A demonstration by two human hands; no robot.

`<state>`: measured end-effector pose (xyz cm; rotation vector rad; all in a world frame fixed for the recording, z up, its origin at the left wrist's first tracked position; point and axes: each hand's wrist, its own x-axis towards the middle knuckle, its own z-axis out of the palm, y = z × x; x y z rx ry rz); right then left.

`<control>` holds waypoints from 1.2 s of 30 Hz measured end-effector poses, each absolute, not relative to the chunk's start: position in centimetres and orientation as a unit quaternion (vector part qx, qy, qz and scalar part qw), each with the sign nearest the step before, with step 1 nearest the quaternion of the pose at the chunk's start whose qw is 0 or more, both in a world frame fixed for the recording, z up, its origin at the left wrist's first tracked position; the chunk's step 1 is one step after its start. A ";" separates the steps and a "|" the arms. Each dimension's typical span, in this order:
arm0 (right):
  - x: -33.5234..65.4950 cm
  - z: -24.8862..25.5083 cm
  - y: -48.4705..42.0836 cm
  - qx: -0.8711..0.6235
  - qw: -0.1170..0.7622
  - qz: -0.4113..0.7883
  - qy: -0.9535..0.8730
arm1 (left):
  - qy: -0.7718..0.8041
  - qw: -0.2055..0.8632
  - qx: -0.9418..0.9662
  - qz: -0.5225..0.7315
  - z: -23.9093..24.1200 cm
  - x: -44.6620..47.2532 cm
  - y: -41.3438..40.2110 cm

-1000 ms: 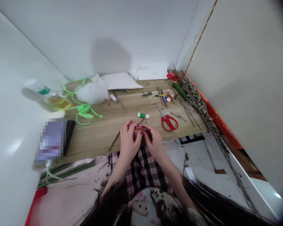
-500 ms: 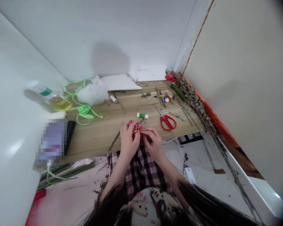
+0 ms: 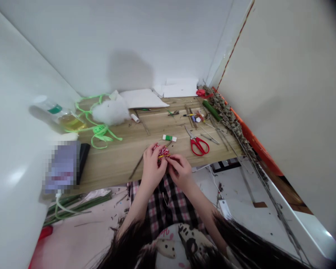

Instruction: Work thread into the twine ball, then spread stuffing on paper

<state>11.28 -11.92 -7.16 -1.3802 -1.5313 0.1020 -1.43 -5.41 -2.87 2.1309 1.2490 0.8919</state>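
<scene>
My left hand (image 3: 152,168) is curled round a small red and white patterned bundle (image 3: 162,151) over the front edge of the wooden table (image 3: 120,157). My right hand (image 3: 179,171) pinches the same bundle from the right, fingers pressed together. A thin brown stick (image 3: 136,166) runs out from under my left hand across the table toward the left. A green and white glue stick (image 3: 169,138) lies just beyond the bundle.
Red-handled scissors (image 3: 197,143) lie right of my hands. Green ribbon (image 3: 99,130) and white stuffing (image 3: 111,111) sit at the back left, near a plastic bottle (image 3: 60,116). Dried twigs (image 3: 232,121) line the right wall. White paper (image 3: 142,98) lies at the back.
My right hand has shifted slightly left and closed in on the bundle beside the left hand. The view has barely moved.
</scene>
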 end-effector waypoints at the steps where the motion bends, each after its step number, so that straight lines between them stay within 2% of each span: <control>1: 11.3 -7.2 -12.0 -0.578 0.508 0.041 -0.638 | 0.459 0.251 0.787 0.326 -2.9 -1.4 -5.4; 9: 11.3 -6.2 -11.7 -0.577 0.547 0.068 -0.602 | 0.468 0.242 0.786 0.324 -3.0 -1.2 -5.5; 19: 12.2 -4.3 -9.3 -0.580 0.571 0.167 -0.557 | 0.457 0.236 0.789 0.336 -3.3 -1.3 -5.4; 29: 13.4 -3.4 -8.3 -0.559 0.519 0.153 -0.629 | 0.459 0.253 0.781 0.341 -3.3 -1.3 -5.3; 36: 14.1 -3.4 -7.3 -0.552 0.494 0.191 -0.644 | 0.459 0.258 0.776 0.347 -3.3 -1.3 -5.3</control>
